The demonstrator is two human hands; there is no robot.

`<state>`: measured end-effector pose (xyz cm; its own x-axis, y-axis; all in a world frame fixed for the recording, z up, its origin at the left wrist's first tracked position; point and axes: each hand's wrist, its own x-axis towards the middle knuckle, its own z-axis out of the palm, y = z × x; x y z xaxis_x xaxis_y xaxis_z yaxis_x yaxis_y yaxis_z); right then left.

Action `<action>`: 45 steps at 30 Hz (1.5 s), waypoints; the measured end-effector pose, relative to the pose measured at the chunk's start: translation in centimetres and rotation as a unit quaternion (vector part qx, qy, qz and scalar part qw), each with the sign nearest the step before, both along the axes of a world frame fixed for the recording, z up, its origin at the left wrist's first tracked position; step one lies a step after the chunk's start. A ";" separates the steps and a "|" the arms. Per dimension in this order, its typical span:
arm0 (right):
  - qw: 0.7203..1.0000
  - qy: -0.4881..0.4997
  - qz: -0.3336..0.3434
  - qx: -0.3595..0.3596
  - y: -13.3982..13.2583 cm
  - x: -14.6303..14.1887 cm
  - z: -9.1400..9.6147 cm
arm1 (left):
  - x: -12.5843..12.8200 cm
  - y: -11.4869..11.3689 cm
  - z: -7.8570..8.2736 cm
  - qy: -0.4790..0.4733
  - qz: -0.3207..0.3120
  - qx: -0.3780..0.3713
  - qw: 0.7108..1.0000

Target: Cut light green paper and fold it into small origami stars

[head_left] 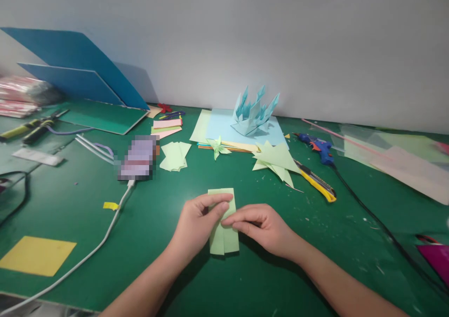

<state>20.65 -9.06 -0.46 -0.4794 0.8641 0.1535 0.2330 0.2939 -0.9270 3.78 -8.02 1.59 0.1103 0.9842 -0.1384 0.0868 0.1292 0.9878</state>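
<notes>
A light green sheet of folding paper [231,242] lies on the green table in front of me, both sides folded in to a lengthwise seam. My left hand [198,221] is on its upper left part, thumb and index finger pressed close together on the paper. From the right, my right hand [268,226] reaches over the sheet with thumb and fingers pinched at the middle seam. Behind the hands stand a small green origami flower [218,147] and a blue origami piece with several pointed tips [250,116]. Fingers hide part of the folds.
Light green paper stacks [174,157] and pointed green cutouts [275,160] lie beyond my hands. To the right are a yellow utility knife [319,183] and a blue glue gun [321,149]. A phone [138,158] with a white cable [111,228] and yellow paper [38,255] are left.
</notes>
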 end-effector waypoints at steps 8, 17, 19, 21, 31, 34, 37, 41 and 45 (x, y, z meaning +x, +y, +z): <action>0.990 0.026 0.134 -0.021 -0.7 -0.5 0.5 | -0.7 0.6 -0.4 -0.082 0.076 -0.051 0.992; 0.994 0.089 0.029 -0.049 -0.1 0.7 -0.2 | -0.7 0.4 0.0 -0.150 0.006 -0.142 0.979; 0.999 0.044 0.018 -0.003 0.1 0.5 -0.1 | -0.6 0.2 0.1 -0.143 -0.021 -0.143 0.979; 0.999 0.015 0.007 0.047 0.2 0.3 0.0 | -0.5 0.1 0.2 -0.137 -0.039 -0.134 0.981; 0.995 -0.036 -0.044 0.081 0.3 0.3 -0.4 | -1.1 -0.3 0.3 -0.119 -0.113 -0.115 0.980; 0.993 -0.036 -0.038 0.104 0.3 0.3 -0.5 | -1.2 -0.2 0.4 -0.181 -0.125 -0.129 0.967; 0.994 -0.018 -0.017 0.111 0.4 0.4 -0.6 | -1.1 -0.1 0.5 -0.216 -0.139 -0.159 0.953; 0.996 -0.002 -0.004 0.093 0.6 0.5 -0.8 | -1.1 -0.1 0.6 -0.214 -0.140 -0.169 0.952; 0.998 0.014 -0.024 0.050 0.7 0.5 -0.6 | -1.1 -0.3 0.7 -0.221 -0.133 -0.150 0.954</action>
<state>21.16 -8.32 -1.11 -0.4331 0.8651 0.2530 0.2237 0.3751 -0.8996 2.70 -8.29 2.29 0.4636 0.8367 -0.2915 -0.2607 0.4433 0.8577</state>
